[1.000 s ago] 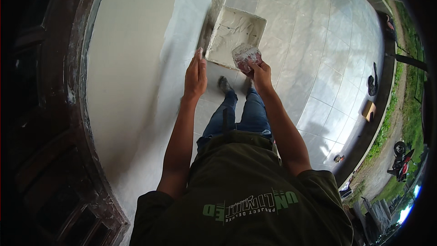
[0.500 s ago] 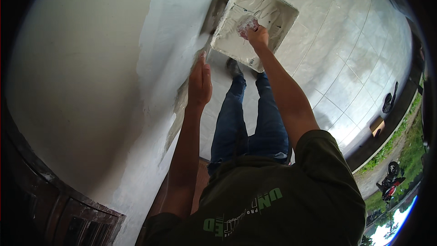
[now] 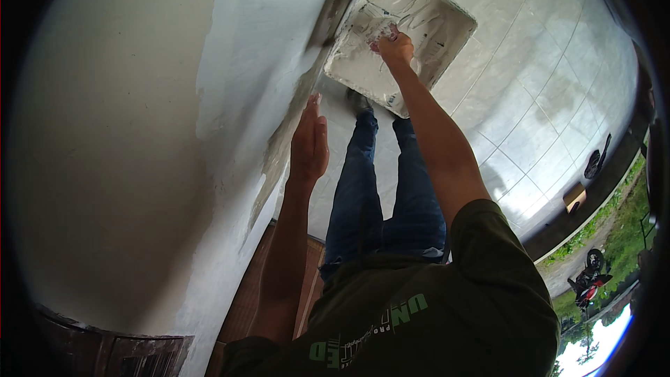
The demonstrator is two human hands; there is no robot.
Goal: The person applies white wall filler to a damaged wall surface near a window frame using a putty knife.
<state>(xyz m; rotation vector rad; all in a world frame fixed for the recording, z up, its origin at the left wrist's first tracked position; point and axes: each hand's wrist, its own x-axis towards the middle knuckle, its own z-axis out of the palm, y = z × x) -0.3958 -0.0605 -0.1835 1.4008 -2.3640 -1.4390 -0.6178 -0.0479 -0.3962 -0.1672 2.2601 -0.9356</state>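
My right hand point(image 3: 396, 49) grips a putty scraper point(image 3: 384, 28), smeared with white paste and partly hidden by the fingers, inside a square, paste-filled tray point(image 3: 440, 31) at the top centre. The tray lies above my feet, close to the wall's base. Left of and below the tray, my left hand point(image 3: 309, 141) holds nothing, its fingers straight and side by side with pale smears on the tips, beside the partly coated wall point(image 3: 139, 98).
Pale floor tiles point(image 3: 530, 70) stretch rightward to a dark edge, near which lie a dark object point(image 3: 597, 157) and a tan block point(image 3: 576, 197). Beyond are grass and a parked motorbike point(image 3: 590, 279). A dark wooden door frame point(image 3: 112, 349) is at lower left.
My right hand has carried the scraper from the tray's near corner up into its middle. The view has swung toward the wall, which now fills more of the left side.
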